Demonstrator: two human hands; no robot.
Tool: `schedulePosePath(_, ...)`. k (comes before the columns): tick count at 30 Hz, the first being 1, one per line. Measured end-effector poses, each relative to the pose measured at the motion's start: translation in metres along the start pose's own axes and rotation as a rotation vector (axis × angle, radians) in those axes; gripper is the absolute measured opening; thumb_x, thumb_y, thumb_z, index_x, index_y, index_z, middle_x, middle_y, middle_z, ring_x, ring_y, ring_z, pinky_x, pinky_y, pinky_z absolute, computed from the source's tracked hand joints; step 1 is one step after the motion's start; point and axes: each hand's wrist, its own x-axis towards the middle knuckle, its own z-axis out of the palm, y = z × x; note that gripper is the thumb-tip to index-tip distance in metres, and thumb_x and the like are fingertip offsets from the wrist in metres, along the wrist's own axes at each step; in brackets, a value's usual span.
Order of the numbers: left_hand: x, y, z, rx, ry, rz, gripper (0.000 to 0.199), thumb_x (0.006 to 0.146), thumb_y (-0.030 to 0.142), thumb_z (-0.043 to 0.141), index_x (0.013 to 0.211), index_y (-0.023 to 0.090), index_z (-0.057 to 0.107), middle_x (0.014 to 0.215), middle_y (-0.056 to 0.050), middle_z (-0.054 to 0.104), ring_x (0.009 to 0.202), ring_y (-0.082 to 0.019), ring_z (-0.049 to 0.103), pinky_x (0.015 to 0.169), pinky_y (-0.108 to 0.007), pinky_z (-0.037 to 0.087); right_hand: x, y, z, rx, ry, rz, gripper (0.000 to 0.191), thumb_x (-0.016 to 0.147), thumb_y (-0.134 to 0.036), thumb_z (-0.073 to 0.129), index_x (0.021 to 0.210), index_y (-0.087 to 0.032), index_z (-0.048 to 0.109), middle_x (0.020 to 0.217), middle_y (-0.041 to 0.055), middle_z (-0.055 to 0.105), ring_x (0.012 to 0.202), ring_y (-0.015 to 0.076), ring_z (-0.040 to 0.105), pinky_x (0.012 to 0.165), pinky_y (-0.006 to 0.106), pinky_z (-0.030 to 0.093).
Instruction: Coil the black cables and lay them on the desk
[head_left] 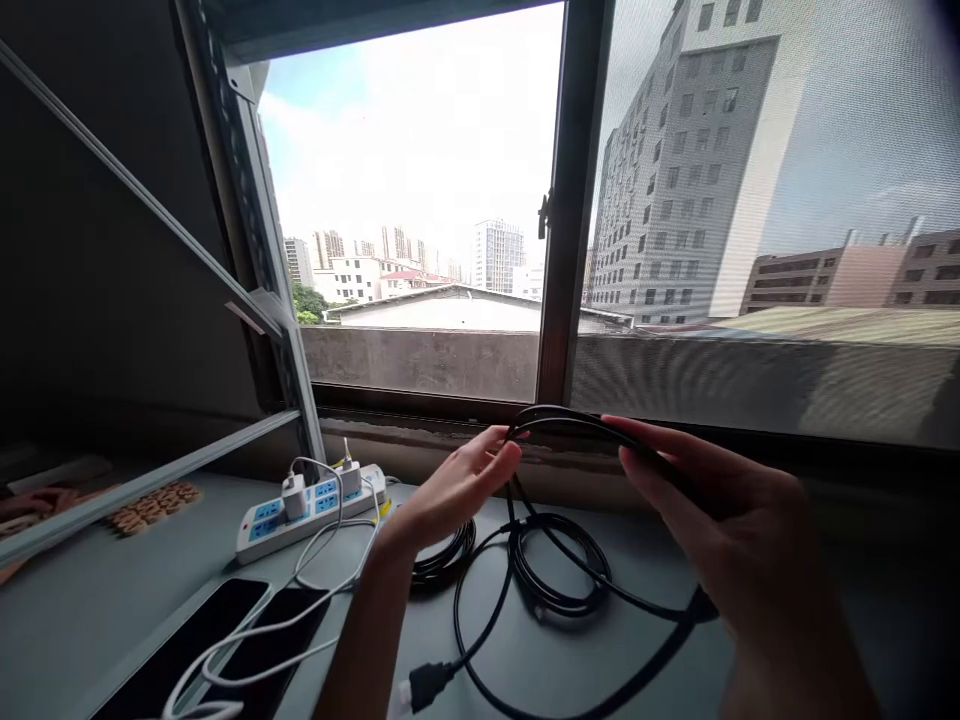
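A black cable (566,420) is held up in loops between my two hands, in front of the window. My left hand (461,485) pinches the loops at their left side, thumb and fingers closed around the strands. At the right, my right hand (739,520) grips the same loops between thumb and fingers. Strands hang down from both hands to the table. One end of the cable carries a black plug (431,686) with a whitish tip, low in the middle. Below my hands lies a coiled black cable (562,600), and another black coil (442,565) sits partly behind my left wrist.
A white power strip (311,515) with chargers plugged in stands at the left. White cords (262,630) run from it over two dark phone-like slabs (187,650). A metal frame (285,340) rises at the left, by the window (551,330). The table (645,660) is grey-blue.
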Motion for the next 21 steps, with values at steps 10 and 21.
schedulePosePath(10, 0.036, -0.087, -0.009, 0.221, -0.441, -0.864, 0.092, 0.063, 0.086, 0.012, 0.059, 0.009, 0.062, 0.048, -0.013, 0.058, 0.045, -0.021, 0.058, 0.058, -0.034, 0.046, -0.001, -0.003, -0.001, 0.140, 0.444, 0.087, 0.029, 0.068, -0.027, 0.077, 0.097, -0.022, 0.073, 0.047, -0.0048, 0.037, 0.039, 0.0070, 0.028, 0.032, 0.015, 0.024)
schedulePosePath(21, 0.040, -0.102, 0.009, 0.601, -0.389, -0.936, 0.052, 0.058, 0.065, 0.061, 0.039, 0.016, 0.055, 0.042, -0.012, 0.058, 0.044, -0.027, 0.059, 0.056, -0.042, 0.048, 0.011, 0.000, -0.010, 0.344, 0.652, 0.108, 0.037, 0.062, -0.021, 0.074, 0.099, -0.019, 0.072, 0.042, -0.0082, 0.028, 0.039, 0.0075, 0.020, 0.033, 0.016, 0.019)
